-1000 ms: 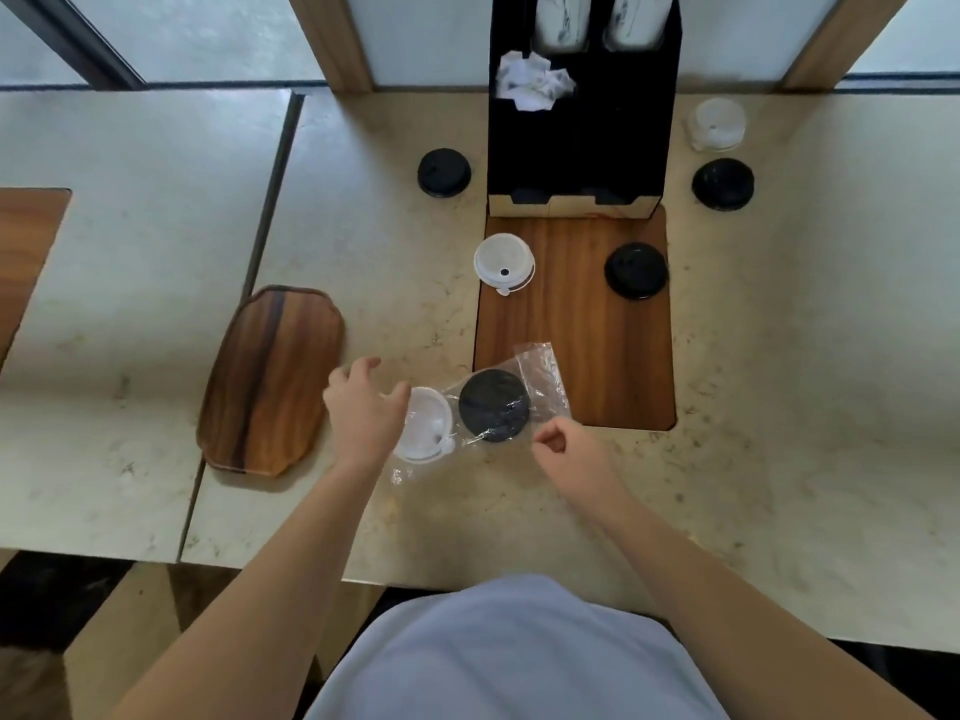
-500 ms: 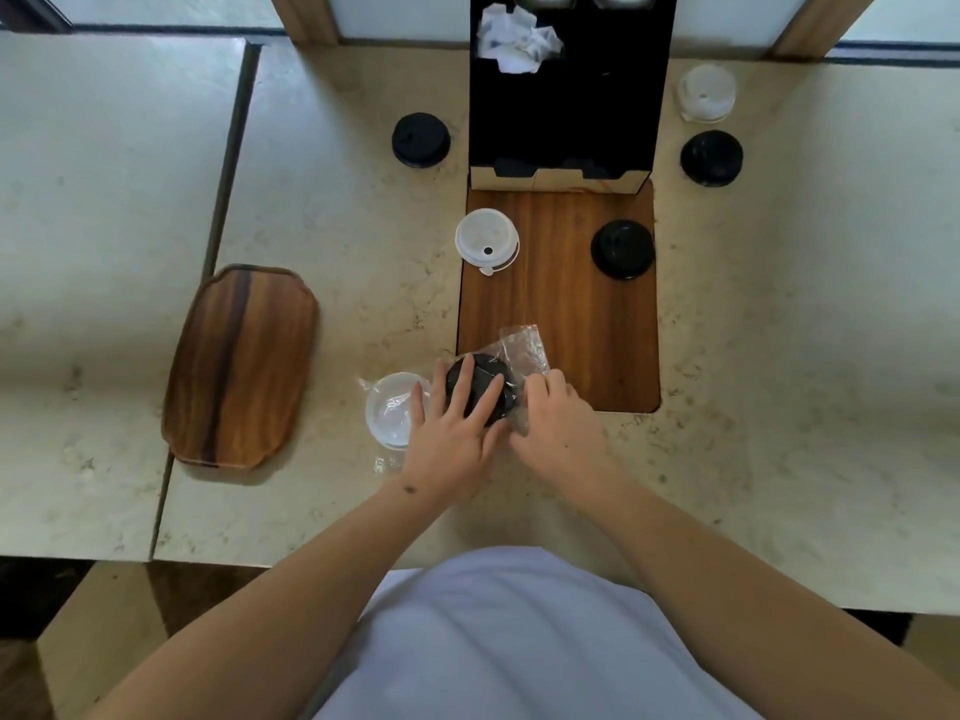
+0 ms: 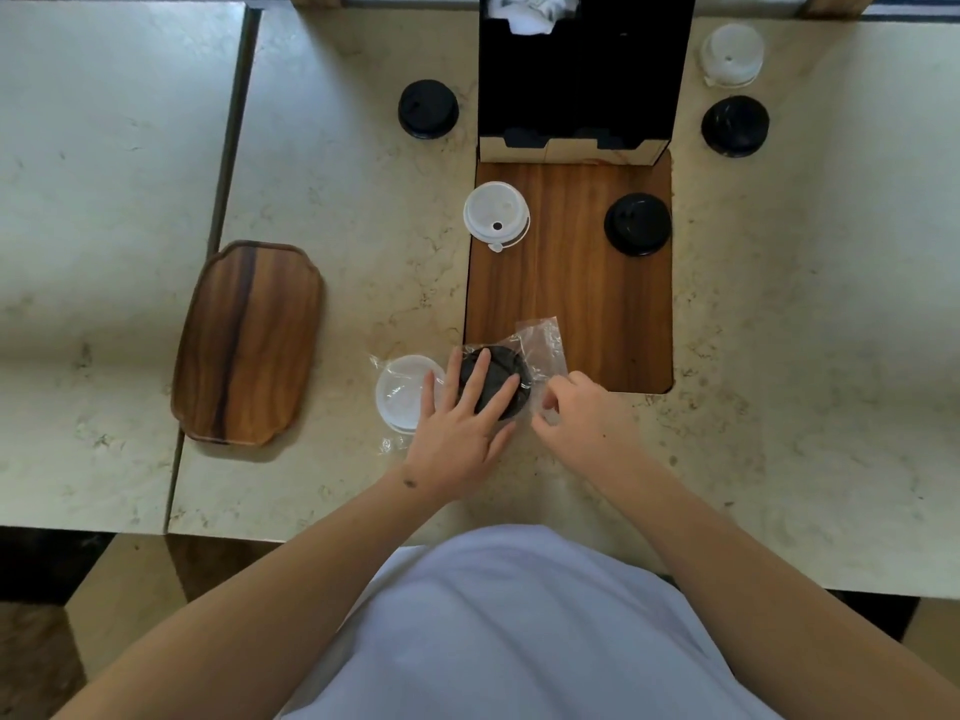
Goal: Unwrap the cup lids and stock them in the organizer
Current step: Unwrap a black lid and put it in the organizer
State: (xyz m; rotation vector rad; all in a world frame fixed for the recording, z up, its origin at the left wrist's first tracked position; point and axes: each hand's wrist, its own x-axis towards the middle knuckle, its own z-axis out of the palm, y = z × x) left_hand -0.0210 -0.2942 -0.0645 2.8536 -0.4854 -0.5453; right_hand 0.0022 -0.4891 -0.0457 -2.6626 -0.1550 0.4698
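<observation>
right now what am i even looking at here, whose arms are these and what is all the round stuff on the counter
No machine here: a person's own arms, filmed by a camera worn on the head, looking down. The left hand presses flat on a black lid that, with a white lid beside it, is still inside a clear plastic wrapper. The right hand fingers pinch the wrapper's edge. Loose black and white lids lie on the counter around a black organizer. A wooden tray lies to the left.
</observation>
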